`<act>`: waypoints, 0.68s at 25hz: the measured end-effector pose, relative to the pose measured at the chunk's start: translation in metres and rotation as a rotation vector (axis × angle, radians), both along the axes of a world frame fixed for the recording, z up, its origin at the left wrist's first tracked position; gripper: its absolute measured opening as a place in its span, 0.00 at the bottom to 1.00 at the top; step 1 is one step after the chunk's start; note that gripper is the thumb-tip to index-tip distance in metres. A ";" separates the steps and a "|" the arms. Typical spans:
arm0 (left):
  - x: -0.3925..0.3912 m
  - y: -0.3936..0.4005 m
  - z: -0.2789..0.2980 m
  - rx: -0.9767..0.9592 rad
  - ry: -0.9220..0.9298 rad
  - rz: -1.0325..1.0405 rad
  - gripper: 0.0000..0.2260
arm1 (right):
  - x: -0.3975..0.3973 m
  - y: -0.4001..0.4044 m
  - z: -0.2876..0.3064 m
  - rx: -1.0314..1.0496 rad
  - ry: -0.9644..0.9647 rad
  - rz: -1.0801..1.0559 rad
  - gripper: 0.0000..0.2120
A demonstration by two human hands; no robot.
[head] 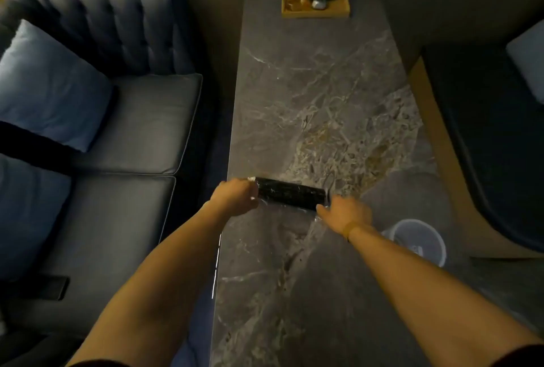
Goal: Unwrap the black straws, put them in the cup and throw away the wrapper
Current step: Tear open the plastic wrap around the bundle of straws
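A bundle of black straws [290, 194] in clear plastic wrap lies crosswise near the left edge of the grey marble table [318, 95]. My left hand [235, 197] grips the bundle's left end, where a bit of white wrapper sticks out. My right hand [346, 213] grips the right end, and a loose tail of clear wrapper [329, 182] stands up just beyond it. A clear plastic cup [419, 238] stands on the table to the right of my right wrist.
A wooden tray [316, 10] with a bottle and small items sits at the table's far end. A dark blue sofa [123, 125] with a blue cushion runs along the left. Another dark seat [485, 131] is on the right. A black phone [53, 287] lies on the sofa.
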State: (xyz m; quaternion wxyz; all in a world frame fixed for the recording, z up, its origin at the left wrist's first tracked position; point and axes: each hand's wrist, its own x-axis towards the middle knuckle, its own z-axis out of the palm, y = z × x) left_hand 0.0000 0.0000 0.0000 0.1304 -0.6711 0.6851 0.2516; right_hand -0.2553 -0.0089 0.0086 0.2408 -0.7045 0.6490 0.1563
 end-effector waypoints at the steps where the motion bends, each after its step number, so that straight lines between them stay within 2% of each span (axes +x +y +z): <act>1: -0.003 -0.010 -0.003 -0.024 0.020 -0.001 0.14 | 0.002 -0.009 -0.005 0.001 0.007 -0.025 0.25; 4: -0.016 -0.028 -0.016 -0.082 0.058 -0.011 0.17 | 0.007 -0.025 -0.019 0.052 0.000 -0.140 0.31; 10: -0.026 -0.047 -0.046 0.020 0.074 -0.012 0.22 | 0.002 -0.037 -0.050 0.176 -0.121 -0.300 0.34; 14: -0.027 -0.046 -0.057 0.048 0.039 -0.022 0.26 | 0.001 -0.044 -0.067 0.277 -0.321 -0.445 0.31; 17: -0.027 -0.040 -0.062 0.058 0.043 -0.005 0.27 | 0.001 -0.047 -0.075 0.308 -0.454 -0.569 0.24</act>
